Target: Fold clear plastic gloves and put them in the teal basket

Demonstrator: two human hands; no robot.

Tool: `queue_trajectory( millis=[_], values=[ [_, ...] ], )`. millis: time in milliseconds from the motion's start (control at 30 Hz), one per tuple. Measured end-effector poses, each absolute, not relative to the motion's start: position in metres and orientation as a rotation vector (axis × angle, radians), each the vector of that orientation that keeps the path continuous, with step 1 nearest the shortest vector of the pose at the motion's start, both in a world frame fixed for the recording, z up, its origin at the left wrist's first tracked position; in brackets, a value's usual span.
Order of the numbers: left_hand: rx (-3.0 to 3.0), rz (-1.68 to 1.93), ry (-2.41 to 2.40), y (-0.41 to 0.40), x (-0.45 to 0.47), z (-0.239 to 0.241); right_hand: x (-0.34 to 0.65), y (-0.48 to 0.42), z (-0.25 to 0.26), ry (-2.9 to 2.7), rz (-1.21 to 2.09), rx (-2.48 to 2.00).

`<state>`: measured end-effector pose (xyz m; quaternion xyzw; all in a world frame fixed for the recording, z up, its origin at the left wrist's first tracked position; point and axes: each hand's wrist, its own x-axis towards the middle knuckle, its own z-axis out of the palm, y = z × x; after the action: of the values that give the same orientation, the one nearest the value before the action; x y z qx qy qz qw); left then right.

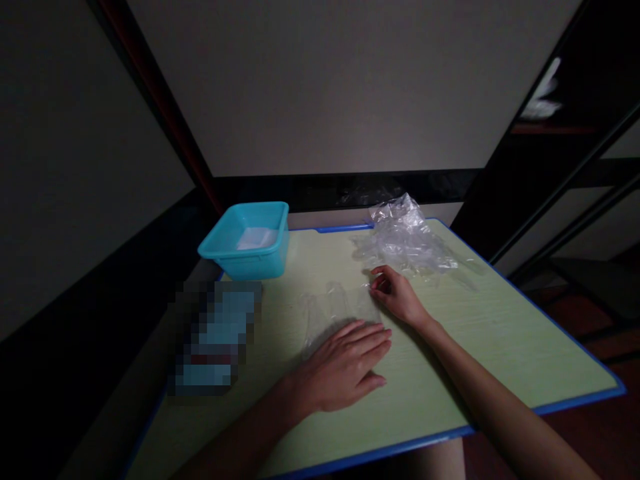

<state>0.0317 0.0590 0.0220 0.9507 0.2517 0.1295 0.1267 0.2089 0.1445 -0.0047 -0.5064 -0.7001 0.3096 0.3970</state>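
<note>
A clear disposable plastic glove (pixel 338 301) lies spread on the table, its finger shapes pointing away from me. My left hand (pixel 345 363) rests flat across its near part, fingers stretched out, and hides what is beneath. At the glove's right side, the thumb and fingertips of my right hand (pixel 395 293) are pinched together on its edge. Beyond my right hand sits a crumpled heap of clear plastic gloves (pixel 407 240), with some fingers splayed out over the tabletop.
The pale green table (pixel 505 347) has a blue rim. A turquoise basin (pixel 257 265) with something white inside stands at the back left. Nearer me on the left lies a blurred-out rectangular object (pixel 217 337). Behind the table rise pale panels (pixel 350 87).
</note>
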Motion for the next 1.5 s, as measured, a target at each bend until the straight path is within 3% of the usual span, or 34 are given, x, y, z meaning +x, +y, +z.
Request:
queue_trajectory(
  millis=[400,700,1033,1500],
  values=[
    [2.698,0.311,0.683,0.058,0.030,0.020,0.210,0.148,-0.008,-1.798,0.726,-1.300],
    [2.687,0.298,0.671,0.058,0.030,0.020,0.220,0.151,-0.006,-1.889,0.858,-1.169],
    [2.681,0.319,0.662,0.058,0.030,0.021,0.219,0.156,-0.010,-1.784,0.593,-1.286],
    [2.744,0.285,0.736,0.056,0.031,0.020,0.221,0.151,-0.005,-1.772,0.715,-1.236]
  ],
)
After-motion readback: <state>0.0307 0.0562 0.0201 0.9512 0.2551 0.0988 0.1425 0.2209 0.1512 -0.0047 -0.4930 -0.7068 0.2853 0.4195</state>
